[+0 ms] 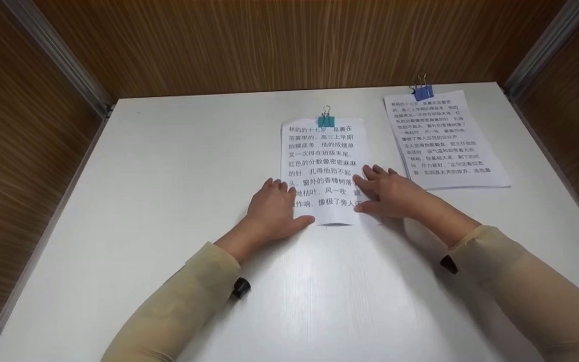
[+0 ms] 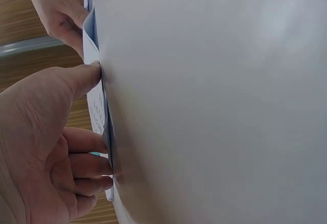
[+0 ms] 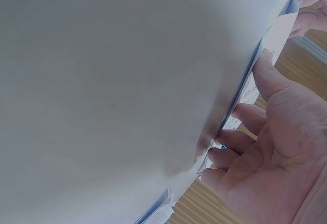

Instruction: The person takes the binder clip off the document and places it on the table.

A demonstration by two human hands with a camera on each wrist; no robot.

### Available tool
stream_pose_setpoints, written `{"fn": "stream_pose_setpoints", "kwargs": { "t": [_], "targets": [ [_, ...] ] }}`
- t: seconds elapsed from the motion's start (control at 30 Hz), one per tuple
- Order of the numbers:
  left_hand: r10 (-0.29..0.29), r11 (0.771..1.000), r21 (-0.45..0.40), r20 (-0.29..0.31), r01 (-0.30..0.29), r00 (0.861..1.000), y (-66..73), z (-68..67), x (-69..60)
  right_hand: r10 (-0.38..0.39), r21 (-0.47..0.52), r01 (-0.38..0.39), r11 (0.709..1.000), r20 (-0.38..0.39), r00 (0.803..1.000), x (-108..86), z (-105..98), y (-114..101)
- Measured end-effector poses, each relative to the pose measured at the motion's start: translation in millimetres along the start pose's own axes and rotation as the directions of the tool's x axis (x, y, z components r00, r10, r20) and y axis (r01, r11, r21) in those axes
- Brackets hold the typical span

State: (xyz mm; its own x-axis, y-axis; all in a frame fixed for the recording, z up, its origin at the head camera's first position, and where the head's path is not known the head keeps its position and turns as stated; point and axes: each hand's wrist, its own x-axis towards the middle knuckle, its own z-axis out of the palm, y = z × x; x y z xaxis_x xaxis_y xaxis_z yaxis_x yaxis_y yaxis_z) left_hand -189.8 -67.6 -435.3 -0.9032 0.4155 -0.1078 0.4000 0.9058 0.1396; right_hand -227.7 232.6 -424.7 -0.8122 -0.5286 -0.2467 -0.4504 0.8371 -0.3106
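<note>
A stack of printed paper sheets lies on the white table, with a teal binder clip at its far edge. My left hand rests at the stack's lower left, fingers along the left edge and thumb by the near edge. Across from it, my right hand touches the right side, its fingertips over the margin. The near edge of the paper bows up slightly off the table. In the wrist views, the left hand and right hand have spread, loosely bent fingers.
A second printed stack with a blue binder clip lies at the right, beyond my right hand. Wood-grain panels stand behind and beside the white table. A dark wrist piece shows under the left sleeve.
</note>
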Motion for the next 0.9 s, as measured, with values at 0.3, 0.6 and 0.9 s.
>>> {"fn": "stream_pose_setpoints", "kwargs": {
  "t": [0.3,0.6,0.9],
  "targets": [
    [0.004,1.0,0.01,-0.016,-0.004,1.0,5.2,1.3,-11.4,0.002,-0.01,-0.002,1.0,-0.003,1.0,-6.6,5,-8],
    [0.009,1.0,-0.006,-0.044,-0.009,0.999,10.0,0.3,-25.1,-0.026,-0.033,0.026,0.999,-0.014,1.0,-13.0,10,-13],
    [0.072,0.997,-0.019,-0.055,-0.073,0.996,3.6,-3.1,-36.2,-0.053,-0.018,0.053,0.998,-0.027,0.998,-22.3,13,-18]
  ]
}}
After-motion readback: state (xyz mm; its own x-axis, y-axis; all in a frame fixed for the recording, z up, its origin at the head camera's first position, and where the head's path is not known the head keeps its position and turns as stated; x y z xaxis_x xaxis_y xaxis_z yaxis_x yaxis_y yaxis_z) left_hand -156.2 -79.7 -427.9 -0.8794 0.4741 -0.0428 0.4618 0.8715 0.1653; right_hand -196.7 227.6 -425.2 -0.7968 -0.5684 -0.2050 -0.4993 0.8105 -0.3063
